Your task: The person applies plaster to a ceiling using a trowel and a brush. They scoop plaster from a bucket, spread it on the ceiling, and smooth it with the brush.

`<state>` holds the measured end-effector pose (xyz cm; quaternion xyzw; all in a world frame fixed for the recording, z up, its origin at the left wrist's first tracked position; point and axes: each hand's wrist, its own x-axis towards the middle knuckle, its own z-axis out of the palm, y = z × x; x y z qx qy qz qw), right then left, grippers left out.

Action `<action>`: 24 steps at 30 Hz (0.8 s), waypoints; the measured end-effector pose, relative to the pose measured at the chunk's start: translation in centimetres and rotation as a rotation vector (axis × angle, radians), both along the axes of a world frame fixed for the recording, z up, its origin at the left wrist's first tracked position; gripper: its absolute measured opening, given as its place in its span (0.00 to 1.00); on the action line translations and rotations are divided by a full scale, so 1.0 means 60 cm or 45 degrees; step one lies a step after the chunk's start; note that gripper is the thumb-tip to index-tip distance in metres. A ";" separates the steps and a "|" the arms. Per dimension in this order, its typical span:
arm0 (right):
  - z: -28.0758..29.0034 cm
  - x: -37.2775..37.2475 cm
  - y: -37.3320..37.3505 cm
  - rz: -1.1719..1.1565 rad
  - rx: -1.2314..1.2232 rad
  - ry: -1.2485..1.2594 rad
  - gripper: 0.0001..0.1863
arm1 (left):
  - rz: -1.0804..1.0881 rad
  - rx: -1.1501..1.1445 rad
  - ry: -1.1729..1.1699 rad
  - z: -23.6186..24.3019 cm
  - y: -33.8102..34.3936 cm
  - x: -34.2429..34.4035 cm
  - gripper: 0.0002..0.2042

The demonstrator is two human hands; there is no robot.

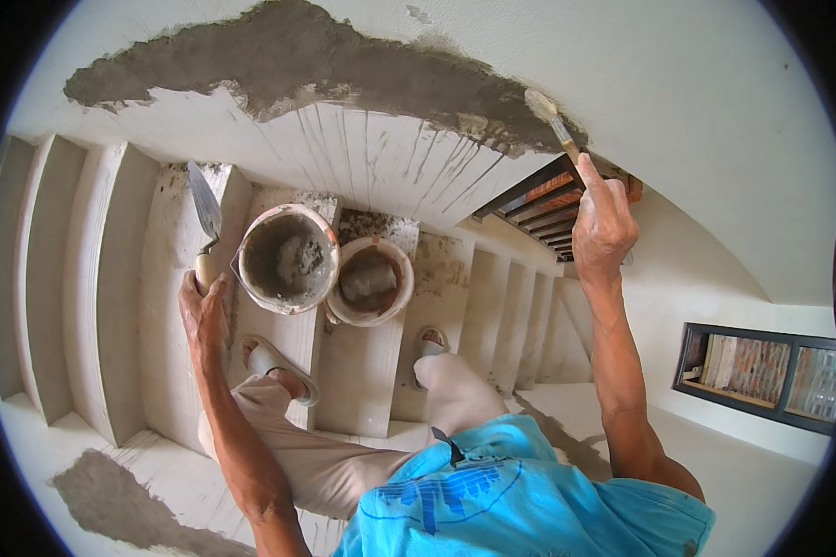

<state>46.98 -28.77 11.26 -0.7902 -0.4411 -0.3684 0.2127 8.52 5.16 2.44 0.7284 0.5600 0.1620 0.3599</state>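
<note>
The person stands on a pale staircase (121,278) and works at the sloped underside of the ceiling (715,111), where a band of wet grey mortar (306,56) runs along the edge of the plaster. The right hand (604,223) is raised, its fingers wrapped shut round the wooden handle of a brush (555,125) whose bristle head touches the right end of the mortar band. The brush looks light and stiff in the handle, soft at the tip; held low on the handle as it is, it should be easy to steer. The left hand (202,311) hangs lower, fingers closed on the wooden grip of a pointed trowel (204,218), blade up. The steel blade seems thin and springy, sharp at the edges, so the grip is the sensible place to hold it. On the step just right of that hand sit two buckets touching each other: a larger bucket (288,258) with grey mortar in it and a smaller bucket (370,280) whose contents are hard to tell, perhaps murky water. Both are likely heavy and slippery with slurry, best lifted at the rim.
</note>
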 end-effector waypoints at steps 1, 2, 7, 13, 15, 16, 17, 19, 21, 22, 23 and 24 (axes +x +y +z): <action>0.002 -0.001 0.000 0.041 0.022 -0.001 0.31 | 0.020 -0.013 -0.003 0.004 -0.001 0.000 0.20; 0.004 -0.003 -0.001 0.075 0.045 -0.004 0.31 | 0.033 -0.024 -0.007 0.007 -0.001 0.002 0.20; 0.011 0.004 0.009 0.074 -0.019 0.015 0.32 | -0.012 0.021 -0.014 0.006 0.005 0.008 0.19; 0.008 0.011 0.002 0.101 -0.036 0.011 0.31 | 0.013 -0.022 -0.067 0.021 -0.010 0.021 0.18; 0.006 0.011 0.000 0.103 -0.023 0.034 0.32 | -0.001 -0.006 -0.066 0.013 -0.007 0.013 0.17; 0.004 0.015 0.001 0.091 -0.047 0.051 0.32 | -0.001 -0.010 -0.069 0.011 -0.007 0.010 0.17; 0.004 0.019 0.003 0.081 -0.069 0.064 0.32 | 0.000 -0.012 -0.076 0.010 -0.006 0.010 0.17; 0.005 0.016 0.000 0.110 -0.037 0.070 0.33 | 0.002 -0.017 -0.073 0.012 -0.006 0.012 0.18; 0.000 0.004 -0.003 0.138 -0.033 0.127 0.33 | 0.028 -0.052 -0.070 0.023 -0.015 0.019 0.19; -0.005 -0.008 0.004 0.152 -0.042 0.178 0.34 | 0.055 -0.082 -0.070 0.031 -0.022 0.022 0.19; -0.009 -0.017 0.011 0.161 -0.049 0.225 0.34 | 0.076 -0.111 -0.075 0.038 -0.026 0.027 0.20; -0.014 -0.019 0.025 0.232 -0.021 0.196 0.34 | 0.041 -0.068 -0.066 0.027 -0.019 0.021 0.20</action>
